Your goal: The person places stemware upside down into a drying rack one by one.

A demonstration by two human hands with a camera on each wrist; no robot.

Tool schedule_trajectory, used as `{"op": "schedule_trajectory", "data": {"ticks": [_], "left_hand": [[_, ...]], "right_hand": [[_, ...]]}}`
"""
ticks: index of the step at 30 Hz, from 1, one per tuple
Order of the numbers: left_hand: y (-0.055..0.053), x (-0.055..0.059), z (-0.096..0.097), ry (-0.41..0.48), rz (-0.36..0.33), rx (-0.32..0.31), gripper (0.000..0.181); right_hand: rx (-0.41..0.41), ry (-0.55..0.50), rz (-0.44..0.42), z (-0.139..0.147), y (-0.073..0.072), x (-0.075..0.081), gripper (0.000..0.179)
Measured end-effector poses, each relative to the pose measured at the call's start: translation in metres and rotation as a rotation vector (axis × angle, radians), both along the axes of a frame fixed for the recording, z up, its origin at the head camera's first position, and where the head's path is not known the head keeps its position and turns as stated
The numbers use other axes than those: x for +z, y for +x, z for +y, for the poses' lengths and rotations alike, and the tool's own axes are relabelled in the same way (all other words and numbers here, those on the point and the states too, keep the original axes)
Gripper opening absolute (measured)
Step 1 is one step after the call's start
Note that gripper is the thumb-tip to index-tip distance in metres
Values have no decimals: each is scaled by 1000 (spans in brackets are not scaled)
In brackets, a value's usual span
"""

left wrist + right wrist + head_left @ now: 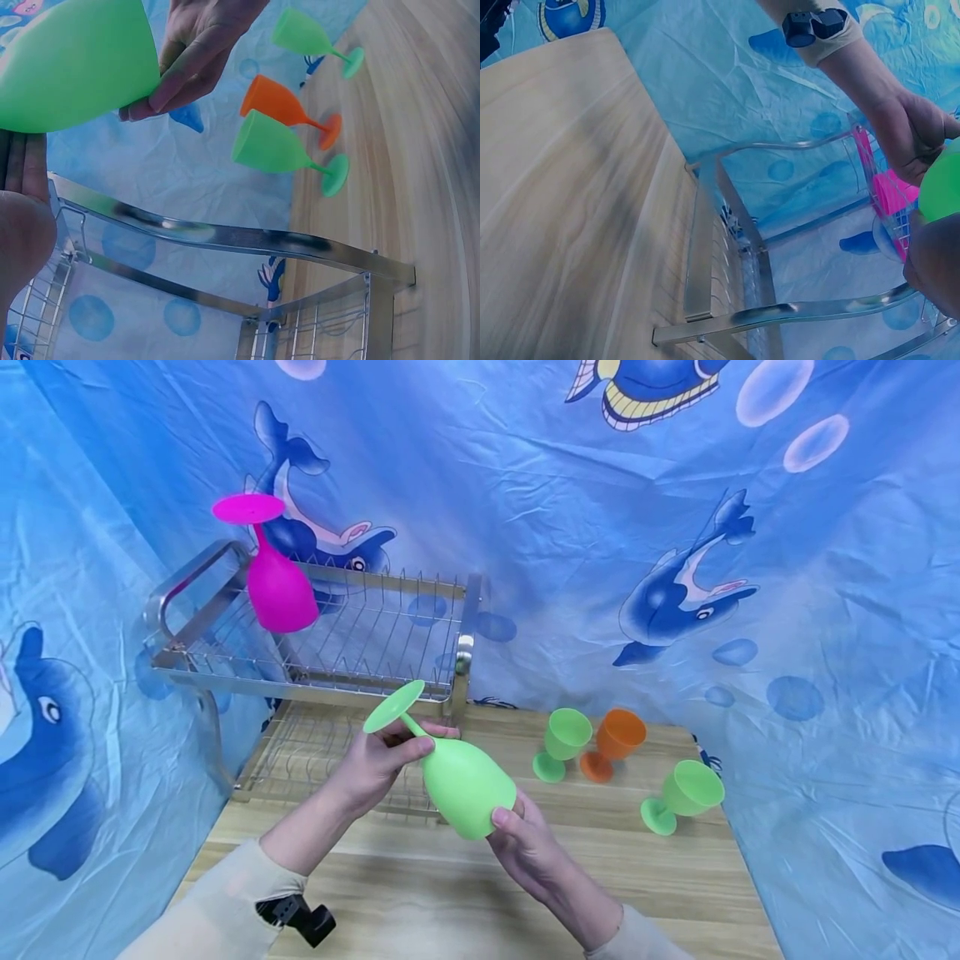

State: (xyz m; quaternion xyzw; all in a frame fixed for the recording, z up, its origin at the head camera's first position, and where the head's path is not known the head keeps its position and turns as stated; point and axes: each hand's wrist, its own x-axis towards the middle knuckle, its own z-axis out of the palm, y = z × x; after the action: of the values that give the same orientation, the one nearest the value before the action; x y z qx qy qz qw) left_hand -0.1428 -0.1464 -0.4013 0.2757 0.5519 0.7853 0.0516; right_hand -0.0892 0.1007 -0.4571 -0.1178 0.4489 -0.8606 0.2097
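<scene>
Dish rack (322, 696) on tabletop (420, 893), inverted goblet (282, 593) on the rack's upper tier (262, 683), held goblet (467, 785) between left hand (382, 764) and right hand (528, 847) before the rack, three goblets (621, 735) right of it, curtain (540, 527) behind it

No txt, labels, brands, nos. or signs legible in head or wrist cam views.

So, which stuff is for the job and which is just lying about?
Probably the job:
tilted green cup being held
metal rack
upside-down pink cup on it
maybe standing orange cup, green cup left of it, green cup right of it

Probably just there:
blue curtain
black wrist gadget
</scene>
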Motion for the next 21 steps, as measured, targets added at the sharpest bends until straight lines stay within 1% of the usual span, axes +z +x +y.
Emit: {"op": "schedule_trajectory", "data": {"ticks": [3, 5, 6, 12, 16, 19, 21], "left_hand": [[-1, -2, 0, 16, 18, -1, 52], [-1, -3, 0, 24, 28, 3, 54], [-2, -3, 0, 29, 30, 0, 53], [-5, 2, 3, 27, 25, 6, 30], [-4, 3, 2, 13, 21, 21, 27], [-4, 2, 0, -1, 32, 36, 37], [-4, 2, -2, -14, 41, 46, 50]], "right_hand": [[4, -1, -3, 0, -1, 0, 68], [9, -3, 0, -1, -1, 1, 68], [11, -5, 2, -1, -1, 1, 68], [14, -12, 15, -4, -2, 4, 69], [18, -14, 15, -5, -2, 3, 68], [25, -17, 14, -6, -2, 3, 69], [39, -20, 19, -6, -2, 4, 73]]}}
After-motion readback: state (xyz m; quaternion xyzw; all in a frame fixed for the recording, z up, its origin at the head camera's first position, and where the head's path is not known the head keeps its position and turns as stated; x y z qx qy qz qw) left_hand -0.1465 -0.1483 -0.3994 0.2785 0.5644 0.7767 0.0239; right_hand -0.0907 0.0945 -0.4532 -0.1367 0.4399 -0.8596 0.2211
